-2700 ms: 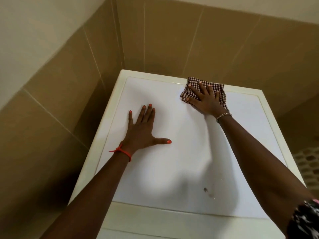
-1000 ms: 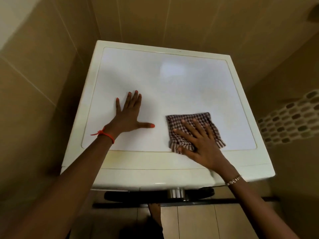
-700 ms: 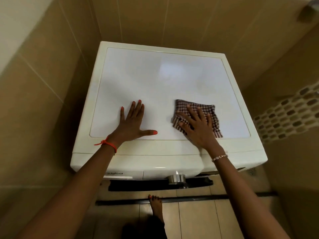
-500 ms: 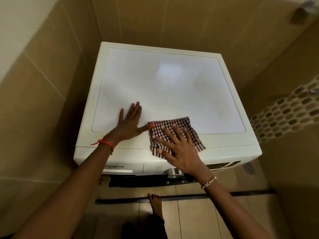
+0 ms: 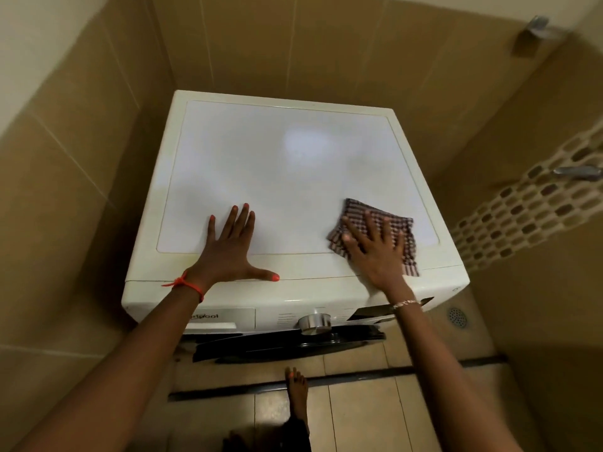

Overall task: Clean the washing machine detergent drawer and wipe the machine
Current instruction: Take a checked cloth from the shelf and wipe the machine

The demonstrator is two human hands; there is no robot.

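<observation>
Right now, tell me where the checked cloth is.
In the head view, the checked cloth lies on the washing machine's top near its front right corner, under the right hand.

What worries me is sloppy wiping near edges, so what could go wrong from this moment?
1. The checked cloth lies near the washing machine's front right corner under the flat right hand; a forward stroke might push it off.
2. The silver knob sits just below that wrist and could get knocked.
3. A bare foot stands on the floor tiles; drips there could cause a slip.
</observation>
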